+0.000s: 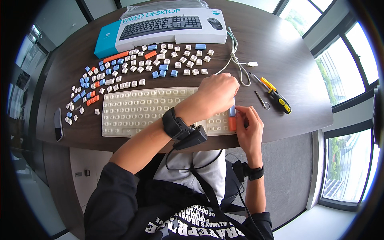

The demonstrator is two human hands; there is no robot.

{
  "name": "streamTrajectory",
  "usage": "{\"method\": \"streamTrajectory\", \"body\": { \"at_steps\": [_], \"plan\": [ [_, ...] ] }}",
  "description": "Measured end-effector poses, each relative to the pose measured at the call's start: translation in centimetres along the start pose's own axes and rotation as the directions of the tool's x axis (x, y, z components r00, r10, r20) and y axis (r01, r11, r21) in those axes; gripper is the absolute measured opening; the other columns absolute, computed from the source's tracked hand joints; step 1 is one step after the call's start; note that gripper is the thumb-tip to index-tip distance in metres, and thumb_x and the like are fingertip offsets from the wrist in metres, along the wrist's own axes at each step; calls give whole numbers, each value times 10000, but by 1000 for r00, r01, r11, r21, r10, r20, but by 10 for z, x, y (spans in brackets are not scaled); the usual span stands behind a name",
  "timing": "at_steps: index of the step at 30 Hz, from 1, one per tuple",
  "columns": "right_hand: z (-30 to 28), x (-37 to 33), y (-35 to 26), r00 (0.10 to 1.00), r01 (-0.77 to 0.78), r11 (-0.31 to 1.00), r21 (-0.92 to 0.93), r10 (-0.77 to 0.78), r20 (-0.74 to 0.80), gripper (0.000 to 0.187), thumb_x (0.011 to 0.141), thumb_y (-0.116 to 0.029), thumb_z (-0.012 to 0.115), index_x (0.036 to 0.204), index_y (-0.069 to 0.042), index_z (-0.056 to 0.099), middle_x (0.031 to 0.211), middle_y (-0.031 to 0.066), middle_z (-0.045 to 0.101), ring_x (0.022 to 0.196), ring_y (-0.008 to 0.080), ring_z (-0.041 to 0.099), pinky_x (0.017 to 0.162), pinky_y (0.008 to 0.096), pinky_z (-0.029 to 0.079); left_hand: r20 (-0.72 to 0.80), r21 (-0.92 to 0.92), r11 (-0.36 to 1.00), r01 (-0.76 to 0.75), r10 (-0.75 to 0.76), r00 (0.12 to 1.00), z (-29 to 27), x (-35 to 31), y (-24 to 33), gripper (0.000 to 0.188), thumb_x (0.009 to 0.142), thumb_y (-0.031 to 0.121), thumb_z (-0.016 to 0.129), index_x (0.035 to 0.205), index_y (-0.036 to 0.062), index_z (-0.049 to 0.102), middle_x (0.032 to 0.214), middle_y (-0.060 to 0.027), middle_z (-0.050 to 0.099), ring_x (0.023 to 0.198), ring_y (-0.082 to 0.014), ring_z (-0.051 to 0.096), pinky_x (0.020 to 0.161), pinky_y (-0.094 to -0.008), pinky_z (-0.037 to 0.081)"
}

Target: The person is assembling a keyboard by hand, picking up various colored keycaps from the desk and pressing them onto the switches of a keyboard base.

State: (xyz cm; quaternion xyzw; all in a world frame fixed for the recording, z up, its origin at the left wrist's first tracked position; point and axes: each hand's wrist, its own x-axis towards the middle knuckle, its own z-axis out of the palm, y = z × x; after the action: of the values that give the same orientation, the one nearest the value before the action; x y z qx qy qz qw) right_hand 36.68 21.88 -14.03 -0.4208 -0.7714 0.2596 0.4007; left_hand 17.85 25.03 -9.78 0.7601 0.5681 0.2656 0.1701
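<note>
A cream keyboard (152,106) lies on the table, most of its key places without caps. My left hand (222,94) reaches across to its far right end. Those fingers are curled down and closed, and whatever they hold is hidden beneath the hand. On the keyboard's right edge sit a blue keycap (232,111) and an orange keycap (232,124). Right beside them is my right hand (250,122), its fingers bent and the thumb and fingertips close together at the edge. Anything between them is too small to make out.
Loose white, blue and orange keycaps (163,67) spread behind and left of the keyboard. A keyboard box (172,30) stands at the back. To the right lie a coiled cable (233,56), a yellow-black screwdriver (276,95) and a small ringed metal tool (262,100). A phone (59,124) lies far left.
</note>
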Motion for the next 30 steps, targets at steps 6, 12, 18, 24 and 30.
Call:
{"method": "streamTrajectory", "body": {
  "at_steps": [6, 12, 18, 24, 30],
  "plan": [
    [2, 0, 1, 1000, 8, 1000, -13, -8, -7, 160, 934, 72, 617, 1071, 21, 682, 810, 98, 573, 628, 197, 571, 616, 316, 490, -46, -64, 998, 25, -28, 999, 7, -5, -3, 86, 830, 85, 671, 828, 1, 687, 888, -179, 679, 848, -368, 693, 740, -468, 540],
    [1, -2, 1, 1000, 16, 1000, -13, -16, -26, 154, 938, 67, 614, 1066, 22, 686, 814, 98, 576, 623, 194, 563, 613, 318, 485, 63, -187, 977, 103, -92, 994, 3, -3, -6, 73, 851, 70, 688, 857, -2, 697, 888, -178, 684, 842, -335, 699, 745, -447, 539],
    [2, -2, 4, 1000, 12, 1000, -12, -12, -25, 153, 949, 53, 605, 1071, 17, 689, 820, 94, 589, 636, 183, 566, 626, 314, 487, -21, -153, 987, 45, -48, 999, 11, -11, -13, 91, 920, 80, 652, 938, 15, 713, 979, -182, 678, 938, -348, 687, 822, -435, 544],
    [2, 1, 3, 1000, -26, 999, 27, 26, -17, 200, 958, 30, 606, 1136, -2, 690, 817, 78, 582, 648, 168, 558, 626, 307, 480, -27, -186, 983, 13, -18, 999, -3, -19, -19, 234, 961, 41, 570, 1106, 19, 752, 1031, -174, 700, 987, -358, 686, 906, -433, 540],
    [0, 0, 4, 1000, -20, 1000, 1, 20, 2, 236, 960, 23, 606, 1171, -23, 700, 810, 77, 571, 641, 174, 547, 620, 306, 474, -36, -16, 997, -75, 75, 997, -5, -44, -5, 389, 886, -64, 558, 1208, 45, 749, 1002, -148, 626, 976, -326, 638, 928, -412, 523]
  ]
}}
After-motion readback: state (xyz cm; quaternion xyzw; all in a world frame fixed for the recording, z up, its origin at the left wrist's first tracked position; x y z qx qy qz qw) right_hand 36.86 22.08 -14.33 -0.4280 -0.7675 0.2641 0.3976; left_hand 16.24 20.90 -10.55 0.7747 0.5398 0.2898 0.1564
